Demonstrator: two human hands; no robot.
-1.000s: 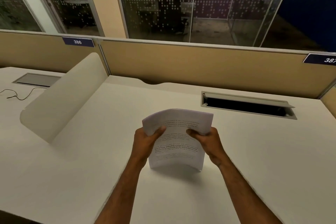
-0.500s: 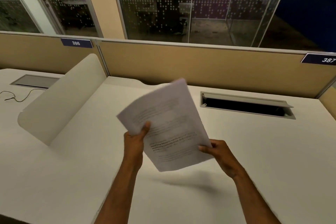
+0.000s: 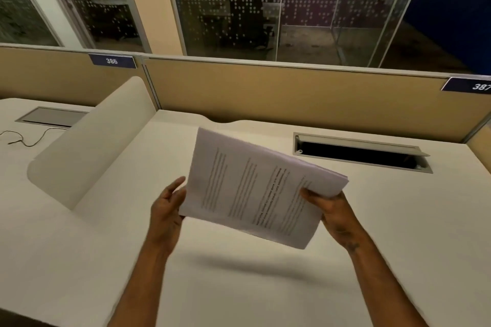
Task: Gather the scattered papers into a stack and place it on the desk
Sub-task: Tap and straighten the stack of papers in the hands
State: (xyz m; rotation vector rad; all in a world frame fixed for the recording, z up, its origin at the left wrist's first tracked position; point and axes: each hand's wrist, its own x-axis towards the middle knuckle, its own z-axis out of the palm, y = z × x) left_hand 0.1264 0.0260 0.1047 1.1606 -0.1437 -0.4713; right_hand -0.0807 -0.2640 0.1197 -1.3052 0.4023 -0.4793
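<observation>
A stack of papers (image 3: 255, 188) is held in the air above the tabletop (image 3: 398, 233), near the centre of the view, tilted so the printed face is turned up; a shadow is cast on the surface directly below. The sheets are judged light, thin and flexible, prone to fanning or slipping against each other if pinched loosely. Support at two opposite edges is judged best.

The right hand (image 3: 332, 210), at 3 o'clock of the stack, is closed on the edge, thumb on top and fingers underneath. The left hand (image 3: 167, 204), at 9 o'clock, is seen largely open, fingers extended, touching the near-left edge; a firm grip there cannot be confirmed.

An open cable slot (image 3: 361, 152) is noted at 2 o'clock. No loose sheets are seen on the tabletop.
</observation>
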